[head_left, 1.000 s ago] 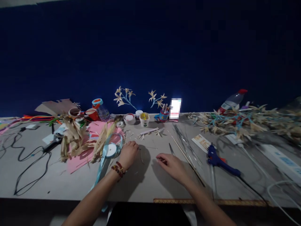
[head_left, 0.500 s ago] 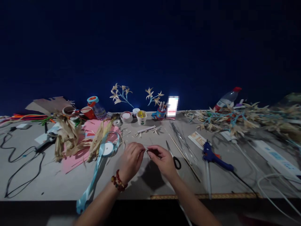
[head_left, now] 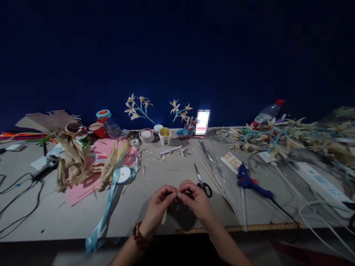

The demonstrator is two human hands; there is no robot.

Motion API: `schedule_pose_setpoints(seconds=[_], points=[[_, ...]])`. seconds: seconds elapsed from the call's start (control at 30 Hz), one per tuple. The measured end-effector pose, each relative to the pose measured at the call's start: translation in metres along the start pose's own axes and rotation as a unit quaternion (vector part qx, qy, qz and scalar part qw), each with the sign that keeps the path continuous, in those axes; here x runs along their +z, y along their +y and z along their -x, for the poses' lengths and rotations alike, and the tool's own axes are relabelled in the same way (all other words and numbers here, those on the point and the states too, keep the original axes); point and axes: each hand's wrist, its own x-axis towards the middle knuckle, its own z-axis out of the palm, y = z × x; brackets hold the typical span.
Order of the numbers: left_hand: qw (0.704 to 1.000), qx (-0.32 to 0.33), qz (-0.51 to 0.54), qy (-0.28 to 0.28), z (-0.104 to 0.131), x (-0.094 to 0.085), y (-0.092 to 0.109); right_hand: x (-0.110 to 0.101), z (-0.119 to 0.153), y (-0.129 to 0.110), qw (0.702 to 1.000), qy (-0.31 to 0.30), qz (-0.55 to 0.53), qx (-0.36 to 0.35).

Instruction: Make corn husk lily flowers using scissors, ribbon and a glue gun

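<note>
Over the flat grey tabletop (head_left: pixel 69 221), the bare left hand (head_left: pixel 160 204) and right hand (head_left: pixel 196 201) had drawn nearer its front edge, narrowly pinching a tiny, pale, indistinct piece (head_left: pixel 178 192) between them, suggesting close handiwork.

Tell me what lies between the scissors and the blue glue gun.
In the head view, a slim stick, thin silvery wires and a pale card lie between the scissors and glue gun.
</note>
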Motion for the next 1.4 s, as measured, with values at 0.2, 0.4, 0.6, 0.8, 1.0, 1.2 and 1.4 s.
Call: schedule_pose_setpoints(seconds=[0.2, 0.4, 0.6, 0.8, 1.0, 1.2, 1.4], points=[[0.996, -0.047, 0.076, -0.024, 0.003, 0.004, 0.009, -0.003, -0.001, -0.004, 0.999, -0.014, 0.007, -0.044], [0.993, -0.061, 0.085, -0.045, 0.007, -0.001, 0.016, -0.004, -0.002, -0.009, 0.997, -0.047, 0.014, -0.066], [0.995, -0.061, 0.041, -0.072, 0.009, -0.009, 0.021, -0.002, -0.002, -0.013, 0.993, -0.087, 0.048, -0.061], [1.0, -0.005, -0.009, -0.003, 0.009, -0.016, 0.023, -0.032, -0.043, -0.018, 0.908, -0.113, 0.402, -0.028], [0.999, 0.018, -0.027, 0.044, 0.006, -0.02, 0.02, -0.021, -0.098, -0.018, 0.748, -0.162, 0.643, -0.007], [0.995, 0.04, -0.031, 0.082, 0.004, -0.026, 0.014, 0.018, -0.12, -0.007, 0.656, -0.245, 0.713, 0.032], [0.99, 0.053, -0.012, 0.127, 0.002, -0.034, 0.016, 0.013, -0.123, -0.009, 0.658, -0.256, 0.707, 0.032]])
